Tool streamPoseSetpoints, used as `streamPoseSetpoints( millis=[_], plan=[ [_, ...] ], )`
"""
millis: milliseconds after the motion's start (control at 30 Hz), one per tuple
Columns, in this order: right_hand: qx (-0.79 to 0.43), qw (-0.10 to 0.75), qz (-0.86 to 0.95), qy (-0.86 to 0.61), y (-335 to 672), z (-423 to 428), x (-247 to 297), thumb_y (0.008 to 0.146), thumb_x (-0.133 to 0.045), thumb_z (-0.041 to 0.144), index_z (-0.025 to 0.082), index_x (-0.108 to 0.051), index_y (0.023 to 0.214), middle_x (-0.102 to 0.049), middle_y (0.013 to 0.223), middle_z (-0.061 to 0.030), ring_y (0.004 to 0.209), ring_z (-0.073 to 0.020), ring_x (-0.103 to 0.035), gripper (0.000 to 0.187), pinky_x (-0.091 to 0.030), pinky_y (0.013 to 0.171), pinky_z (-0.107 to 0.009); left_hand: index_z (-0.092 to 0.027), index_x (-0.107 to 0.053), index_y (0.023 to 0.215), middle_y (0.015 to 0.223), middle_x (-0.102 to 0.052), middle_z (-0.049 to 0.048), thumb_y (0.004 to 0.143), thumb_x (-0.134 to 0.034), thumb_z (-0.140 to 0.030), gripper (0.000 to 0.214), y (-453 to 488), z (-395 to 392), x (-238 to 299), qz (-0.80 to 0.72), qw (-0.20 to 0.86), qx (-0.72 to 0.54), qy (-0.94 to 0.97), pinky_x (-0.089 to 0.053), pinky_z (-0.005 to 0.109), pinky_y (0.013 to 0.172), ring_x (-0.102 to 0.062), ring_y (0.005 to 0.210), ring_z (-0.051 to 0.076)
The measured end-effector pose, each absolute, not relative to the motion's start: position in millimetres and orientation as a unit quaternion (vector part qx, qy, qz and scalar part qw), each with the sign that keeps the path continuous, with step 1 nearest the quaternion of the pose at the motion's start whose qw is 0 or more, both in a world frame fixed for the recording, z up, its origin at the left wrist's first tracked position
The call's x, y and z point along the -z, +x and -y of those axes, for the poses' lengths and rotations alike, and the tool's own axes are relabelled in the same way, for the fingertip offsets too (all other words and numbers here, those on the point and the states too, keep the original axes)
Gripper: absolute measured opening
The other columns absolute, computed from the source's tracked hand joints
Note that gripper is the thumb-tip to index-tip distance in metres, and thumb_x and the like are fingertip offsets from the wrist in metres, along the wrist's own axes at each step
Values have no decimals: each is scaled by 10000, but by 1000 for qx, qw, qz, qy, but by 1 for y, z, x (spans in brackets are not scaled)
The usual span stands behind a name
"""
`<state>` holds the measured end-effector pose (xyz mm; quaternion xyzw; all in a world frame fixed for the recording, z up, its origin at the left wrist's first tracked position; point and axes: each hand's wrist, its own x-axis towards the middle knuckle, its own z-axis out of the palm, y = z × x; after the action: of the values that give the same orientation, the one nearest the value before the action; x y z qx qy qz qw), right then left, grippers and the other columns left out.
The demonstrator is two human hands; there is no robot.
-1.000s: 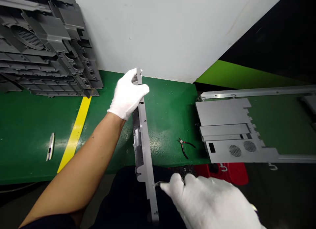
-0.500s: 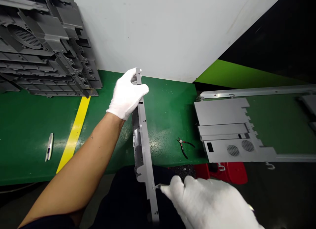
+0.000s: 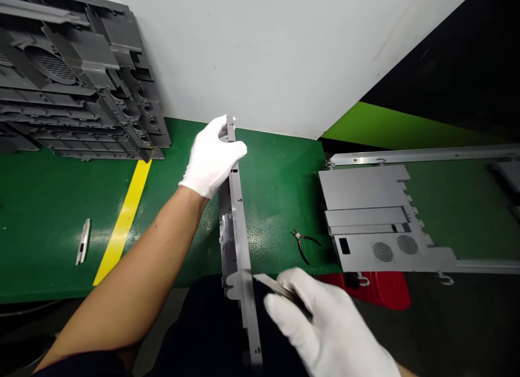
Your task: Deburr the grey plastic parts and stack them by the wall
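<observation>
My left hand (image 3: 213, 157), in a white glove, is wrapped round the far end of a grey plastic panel (image 3: 242, 247). The panel stands on its edge, its narrow side facing up and its near end reaching past the table's front edge. My right hand (image 3: 329, 323), gloved too, grips a utility knife (image 3: 280, 289) between thumb and fingers. The blade points left, close beside the panel's edge; whether it touches I cannot tell. Part of the knife's handle is hidden in the glove.
Diagonal cutters (image 3: 303, 244) with red and black handles lie on the green table (image 3: 276, 193). At left lies a second knife (image 3: 83, 241) near yellow tape (image 3: 124, 222). Grey moulded panels (image 3: 89, 84) lean on the wall. Another panel (image 3: 365, 217) rests on a conveyor at right, above a red stool (image 3: 390, 289).
My right hand has moved up along the panel's edge and turned, so more of the knife shows. My left hand keeps its hold on the far end.
</observation>
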<state>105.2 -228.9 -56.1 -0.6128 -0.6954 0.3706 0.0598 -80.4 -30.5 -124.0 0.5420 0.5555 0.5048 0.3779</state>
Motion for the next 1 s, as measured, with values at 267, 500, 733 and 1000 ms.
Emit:
streamPoseSetpoints(
  millis=[267, 500, 733, 1000],
  plan=[
    [-541, -27, 568, -620, 94, 220, 51, 746, -773, 393, 249, -473, 762, -503, 617, 88, 495, -91, -404, 333, -306, 430, -206, -232, -632, 1188, 1198, -665, 22, 707, -632, -127, 493, -89, 31, 127, -554, 397, -495, 539, -497, 379, 944, -600, 1104, 213],
    [-481, 98, 671, -556, 117, 181, 42, 1036, -328, 513, 238, -383, 730, -372, 685, 48, 630, -127, -388, 415, -405, 611, -258, -217, -639, 836, 930, -680, 32, 775, -649, -278, 87, -107, 15, 113, -546, 399, -468, 570, -470, 343, 831, -596, 906, 202],
    [-257, 81, 784, -560, 92, 82, 51, 1043, -302, 550, 230, -492, 774, -452, 621, 67, 548, -106, -384, 459, -329, 547, -237, -236, -630, 818, 940, -679, 44, 929, -456, -424, 279, -109, 8, 114, -480, 435, -486, 587, -435, 345, 928, -589, 938, 206],
    [-38, -50, 832, -551, 61, 37, 46, 1021, -203, 638, 243, -638, 902, -590, 660, 10, 560, -143, -489, 599, -266, 543, -260, -241, -616, 804, 900, -644, 44, 931, -465, -428, 272, -110, 8, 117, -485, 463, -502, 547, -454, 324, 818, -565, 879, 195]
  ],
)
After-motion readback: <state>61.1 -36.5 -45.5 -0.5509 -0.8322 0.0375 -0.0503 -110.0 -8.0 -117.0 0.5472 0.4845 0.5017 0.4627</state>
